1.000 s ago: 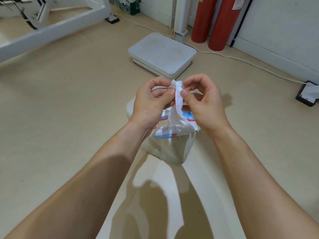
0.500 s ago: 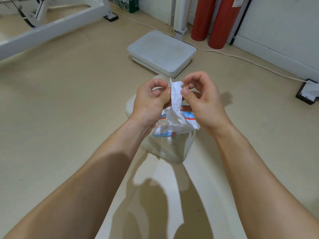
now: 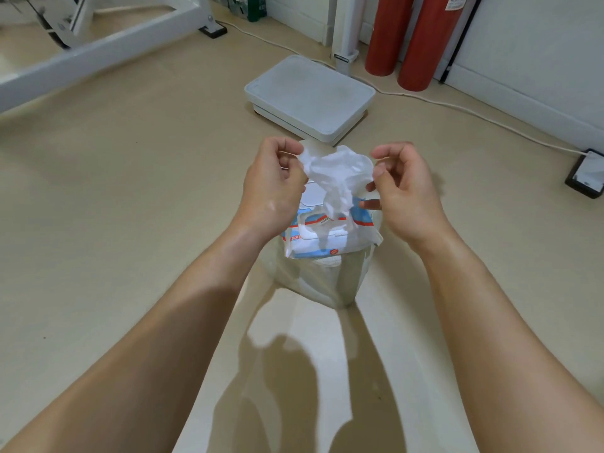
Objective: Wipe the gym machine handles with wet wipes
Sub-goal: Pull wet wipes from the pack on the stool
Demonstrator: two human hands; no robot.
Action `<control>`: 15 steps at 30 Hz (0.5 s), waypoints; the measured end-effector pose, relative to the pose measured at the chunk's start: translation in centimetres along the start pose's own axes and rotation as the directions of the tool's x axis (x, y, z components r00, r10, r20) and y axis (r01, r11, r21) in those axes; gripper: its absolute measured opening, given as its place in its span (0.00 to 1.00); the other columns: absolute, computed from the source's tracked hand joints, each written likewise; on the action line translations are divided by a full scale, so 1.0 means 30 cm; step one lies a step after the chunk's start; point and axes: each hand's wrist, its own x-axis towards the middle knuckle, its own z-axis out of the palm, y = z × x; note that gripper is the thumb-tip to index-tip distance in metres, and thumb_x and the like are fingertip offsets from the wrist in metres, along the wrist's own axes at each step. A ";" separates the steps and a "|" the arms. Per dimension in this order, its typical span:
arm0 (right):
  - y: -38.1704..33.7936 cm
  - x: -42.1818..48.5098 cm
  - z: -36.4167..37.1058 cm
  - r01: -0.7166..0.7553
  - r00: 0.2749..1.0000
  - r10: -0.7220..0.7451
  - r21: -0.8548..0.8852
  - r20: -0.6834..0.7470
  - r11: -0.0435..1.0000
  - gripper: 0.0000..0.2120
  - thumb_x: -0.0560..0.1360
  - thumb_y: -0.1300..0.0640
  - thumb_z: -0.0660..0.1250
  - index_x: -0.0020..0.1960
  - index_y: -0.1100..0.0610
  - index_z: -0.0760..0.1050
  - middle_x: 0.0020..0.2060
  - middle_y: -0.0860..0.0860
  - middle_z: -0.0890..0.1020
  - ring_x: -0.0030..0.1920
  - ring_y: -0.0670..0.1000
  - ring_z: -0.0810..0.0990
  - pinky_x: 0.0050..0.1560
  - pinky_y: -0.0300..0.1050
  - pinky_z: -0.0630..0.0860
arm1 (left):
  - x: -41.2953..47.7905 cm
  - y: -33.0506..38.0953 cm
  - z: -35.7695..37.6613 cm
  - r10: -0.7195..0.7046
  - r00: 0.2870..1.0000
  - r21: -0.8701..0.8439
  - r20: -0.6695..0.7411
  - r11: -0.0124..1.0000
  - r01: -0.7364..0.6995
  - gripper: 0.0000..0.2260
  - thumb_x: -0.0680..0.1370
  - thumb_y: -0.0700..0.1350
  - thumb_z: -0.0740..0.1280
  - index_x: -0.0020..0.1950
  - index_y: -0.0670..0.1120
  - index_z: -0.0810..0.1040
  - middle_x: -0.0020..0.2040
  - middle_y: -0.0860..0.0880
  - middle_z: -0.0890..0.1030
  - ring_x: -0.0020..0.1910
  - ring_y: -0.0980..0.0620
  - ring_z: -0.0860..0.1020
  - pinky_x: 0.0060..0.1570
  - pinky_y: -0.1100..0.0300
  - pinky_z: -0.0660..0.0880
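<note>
A white wet wipe (image 3: 336, 173) is stretched between my two hands above the pack. My left hand (image 3: 274, 188) pinches its left corner and my right hand (image 3: 405, 188) pinches its right edge. The wipe's lower end trails down toward the opening of the blue and white wet wipe pack (image 3: 330, 238), whose flip lid stands open. That pack lies on top of a clear plastic container (image 3: 323, 279) on the floor. Part of a white gym machine frame (image 3: 98, 44) shows at the top left; no handles are in view.
A white scale (image 3: 310, 96) lies on the beige floor beyond the hands. Two red cylinders (image 3: 405, 37) stand against the wall at the top right. A white cable (image 3: 457, 107) runs to a black socket box (image 3: 586, 173) at the right.
My hands have moved apart, spreading the wipe from a narrow upright strip into a wider crumpled sheet. The pack and container stay in place.
</note>
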 end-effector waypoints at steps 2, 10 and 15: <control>0.043 0.009 -0.012 -0.005 0.999 0.000 -0.110 -0.048 0.994 0.11 0.82 0.63 0.56 0.58 0.50 0.71 0.44 0.53 0.75 0.42 0.48 0.76 0.43 0.53 0.83 | 0.008 -0.009 -0.015 0.036 0.999 0.056 -0.030 0.998 -0.035 0.11 0.80 0.37 0.58 0.55 0.51 0.73 0.41 0.53 0.75 0.46 0.40 0.81 0.51 0.44 0.79; 0.112 0.010 -0.013 -0.210 0.975 0.203 -0.073 -0.091 0.975 0.13 0.81 0.62 0.56 0.50 0.66 0.77 0.47 0.62 0.84 0.42 0.52 0.83 0.46 0.54 0.84 | 0.004 -0.021 -0.040 0.109 0.994 0.175 -0.012 0.979 -0.105 0.16 0.73 0.42 0.57 0.46 0.60 0.80 0.42 0.48 0.79 0.43 0.44 0.81 0.49 0.45 0.79; 0.073 -0.005 0.032 -0.403 0.869 0.490 0.473 -0.072 0.783 0.12 0.76 0.66 0.52 0.47 0.63 0.75 0.43 0.60 0.82 0.44 0.57 0.83 0.37 0.47 0.82 | 0.005 -0.045 -0.049 0.086 0.993 0.225 -0.084 0.972 -0.066 0.09 0.68 0.43 0.60 0.34 0.53 0.78 0.33 0.50 0.80 0.39 0.44 0.81 0.44 0.47 0.79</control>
